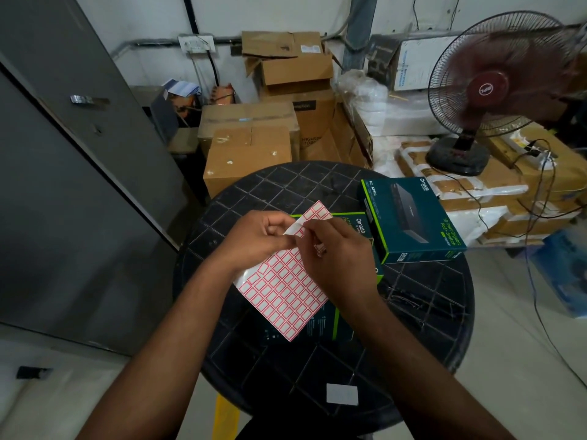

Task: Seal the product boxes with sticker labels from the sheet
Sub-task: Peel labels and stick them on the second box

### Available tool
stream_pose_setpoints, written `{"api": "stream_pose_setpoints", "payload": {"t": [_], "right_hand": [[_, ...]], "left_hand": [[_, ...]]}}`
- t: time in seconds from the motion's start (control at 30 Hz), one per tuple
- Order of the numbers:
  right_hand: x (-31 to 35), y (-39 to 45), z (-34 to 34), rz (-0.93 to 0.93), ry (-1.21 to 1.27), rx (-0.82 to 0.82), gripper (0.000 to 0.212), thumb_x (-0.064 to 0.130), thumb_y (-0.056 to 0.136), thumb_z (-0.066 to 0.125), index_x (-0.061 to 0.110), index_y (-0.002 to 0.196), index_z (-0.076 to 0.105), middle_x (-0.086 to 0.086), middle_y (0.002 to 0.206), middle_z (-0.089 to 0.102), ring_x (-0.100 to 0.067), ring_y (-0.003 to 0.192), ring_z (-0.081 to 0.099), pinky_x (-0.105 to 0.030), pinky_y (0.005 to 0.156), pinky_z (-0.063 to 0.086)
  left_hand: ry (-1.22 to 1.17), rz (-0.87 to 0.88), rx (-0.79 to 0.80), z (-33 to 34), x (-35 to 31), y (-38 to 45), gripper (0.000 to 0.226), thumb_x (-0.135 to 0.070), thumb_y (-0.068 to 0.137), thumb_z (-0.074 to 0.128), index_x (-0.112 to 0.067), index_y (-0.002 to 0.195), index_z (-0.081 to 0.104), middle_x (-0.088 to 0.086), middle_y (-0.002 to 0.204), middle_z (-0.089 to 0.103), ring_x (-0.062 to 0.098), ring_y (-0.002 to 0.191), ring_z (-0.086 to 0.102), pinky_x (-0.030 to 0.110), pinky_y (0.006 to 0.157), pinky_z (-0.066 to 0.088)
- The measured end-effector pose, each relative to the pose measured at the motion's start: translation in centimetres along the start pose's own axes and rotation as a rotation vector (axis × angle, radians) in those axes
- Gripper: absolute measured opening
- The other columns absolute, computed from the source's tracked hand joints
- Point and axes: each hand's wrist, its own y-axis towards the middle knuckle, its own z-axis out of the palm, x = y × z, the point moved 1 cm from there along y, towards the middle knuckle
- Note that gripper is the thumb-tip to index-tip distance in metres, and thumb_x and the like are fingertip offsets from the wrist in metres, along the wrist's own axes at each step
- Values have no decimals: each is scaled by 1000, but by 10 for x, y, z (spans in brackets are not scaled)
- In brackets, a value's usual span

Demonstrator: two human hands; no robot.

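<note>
Above the round counter, left hand pinches the bent-back sticker sheet while right hand fingers pinch at a label; peel slowly before moving to product boxes.

Fan spinning; cardboard cartons behind round table.

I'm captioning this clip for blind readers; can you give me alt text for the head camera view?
Over a round black table, the left hand and right hand peel at a sheet of red-bordered sticker labels. Two dark teal product boxes lie just beyond.
</note>
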Motion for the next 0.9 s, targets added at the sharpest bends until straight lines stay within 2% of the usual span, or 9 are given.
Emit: {"api": "stream_pose_setpoints", "payload": {"t": [0.13, 0.23, 0.33, 0.47, 0.67, 0.8, 0.9], "right_hand": [[0, -5, 3, -105, -77, 11, 12, 17, 92, 67, 9, 85, 72, -5, 77, 68, -22, 64, 62, -37, 50, 52], [1, -8, 2, -172, -102, 34, 10, 16, 91, 67, 10, 84, 72, -4, 76, 67, -21, 64, 61, -36, 48, 51], [-1, -9, 5, -149, -84, 44, 10, 16, 91, 66, 10, 86, 73, -4, 76, 66, -22, 65, 61, -37, 48, 51], [-4, -8, 7, -116, -45, 75, 16, 18, 92, 65, 7, 98, 75, -6, 82, 70, -22, 67, 64, -38, 52, 55], [1, 0, 5, -49, -4, 99, 27, 25, 93, 56, 8, 94, 76, -7, 80, 70, -24, 61, 64, -37, 50, 55], [2, 5, 2, 43, 81, 149, 18, 16, 90, 65, 8, 99, 78, -6, 81, 71, -17, 59, 63, -31, 53, 55], [0, 11, -1, 129, 159, 203, 16, 13, 89, 70, 10, 101, 79, -3, 87, 75, -5, 67, 63, -11, 63, 50]], "left_hand": [[-21, -15, -5, 0, 0, -2, 8, -11, 91, 71, -15, 95, 76, 7, 75, 75, 19, 65, 74, 24, 58, 53], [-15, -26, 0, 0, -1, -3, 7, -14, 92, 70, -14, 94, 76, 3, 74, 76, 17, 65, 74, 22, 56, 52], [-5, -31, 2, 0, -2, -3, 8, -14, 93, 69, -14, 95, 76, 2, 75, 76, 16, 65, 74, 19, 54, 52], [21, -16, 3, -1, 0, -1, 8, -14, 93, 68, -14, 94, 76, 1, 71, 75, 14, 61, 73, 19, 53, 50], [43, 0, -6, -2, 1, 1, 9, -14, 93, 69, -14, 96, 77, 3, 73, 76, 13, 61, 72, 17, 52, 49], [37, 8, -8, -2, 2, 3, 8, -15, 92, 70, -17, 95, 77, 7, 76, 76, 16, 62, 72, 21, 55, 51], [18, 4, -12, -2, 2, 5, 9, -17, 91, 72, -18, 97, 78, 5, 78, 77, 18, 68, 75, 26, 61, 53]]}}
